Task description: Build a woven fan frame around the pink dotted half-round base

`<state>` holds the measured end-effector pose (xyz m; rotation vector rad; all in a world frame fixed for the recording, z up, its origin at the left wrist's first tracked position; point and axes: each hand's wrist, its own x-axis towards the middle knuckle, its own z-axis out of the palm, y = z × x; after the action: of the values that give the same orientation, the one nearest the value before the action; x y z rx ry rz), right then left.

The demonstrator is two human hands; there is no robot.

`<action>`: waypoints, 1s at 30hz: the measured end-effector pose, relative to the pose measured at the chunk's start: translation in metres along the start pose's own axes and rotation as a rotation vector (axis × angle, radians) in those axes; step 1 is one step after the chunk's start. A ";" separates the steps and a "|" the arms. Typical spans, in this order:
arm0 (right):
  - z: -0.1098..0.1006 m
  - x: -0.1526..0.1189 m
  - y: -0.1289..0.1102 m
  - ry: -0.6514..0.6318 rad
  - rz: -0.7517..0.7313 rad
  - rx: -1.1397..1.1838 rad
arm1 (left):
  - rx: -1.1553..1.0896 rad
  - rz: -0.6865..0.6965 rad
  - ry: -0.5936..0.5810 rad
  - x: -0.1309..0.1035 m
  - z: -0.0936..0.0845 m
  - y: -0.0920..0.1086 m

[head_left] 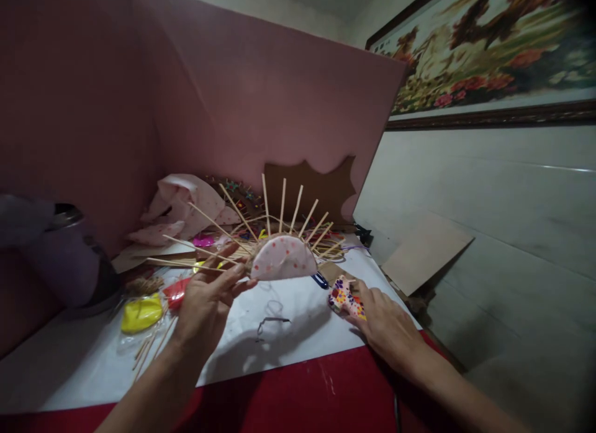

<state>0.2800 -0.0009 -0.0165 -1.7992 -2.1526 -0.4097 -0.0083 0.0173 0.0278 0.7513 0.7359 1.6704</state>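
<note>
Raised over the white sheet is a half-round piece [284, 259] covered in pink dotted cloth, with several thin sticks fanning out from its curved edge. My left hand [212, 296] pinches its left end between thumb and fingers. My right hand [382, 315] is wrapped round a flower-patterned tool [343, 298] at the sheet's right side. The tool's front points up and left, a little below and right of the half-round piece. Part of its handle is hidden by my fingers.
On the white sheet [246, 358] lie a dark thread piece [274, 320], a yellow packet [142, 314], a red packet [176, 292] and loose sticks. Dotted cloth [186, 203] and brown cardboard [307, 191] are behind. A purple container [74, 265] stands left; a board [428, 253] leans right.
</note>
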 end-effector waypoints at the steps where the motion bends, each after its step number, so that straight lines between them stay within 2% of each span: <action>1: -0.009 -0.001 -0.006 0.074 -0.041 -0.073 | 0.012 -0.019 -0.006 -0.002 0.001 -0.001; 3: -0.034 -0.003 -0.023 0.230 -0.170 -0.061 | 0.029 -0.054 -0.014 -0.007 0.004 -0.003; 5: -0.061 0.002 -0.042 0.424 -0.272 0.091 | 0.048 -0.078 -0.028 -0.012 0.006 -0.004; 6: -0.073 0.007 -0.053 0.482 -0.340 0.179 | 0.059 -0.086 -0.041 -0.014 0.007 -0.005; 9: -0.091 0.035 -0.082 0.470 -0.495 0.374 | 0.085 -0.118 -0.105 -0.020 0.008 -0.008; 13: -0.086 0.077 -0.106 0.491 -0.571 0.345 | 0.084 -0.151 -0.175 -0.022 0.008 -0.014; 16: -0.079 0.095 -0.113 0.469 -0.602 0.276 | 0.079 -0.165 -0.175 -0.021 0.009 -0.016; 22: -0.072 0.106 -0.114 0.395 -0.625 0.198 | 0.082 -0.173 -0.174 -0.023 0.009 -0.015; 30: -0.066 0.111 -0.109 0.395 -0.617 0.304 | 0.106 -0.196 -0.158 -0.023 0.009 -0.014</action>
<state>0.1574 0.0533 0.0862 -0.7904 -2.2756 -0.4884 0.0116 -0.0011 0.0200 0.8474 0.7653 1.3879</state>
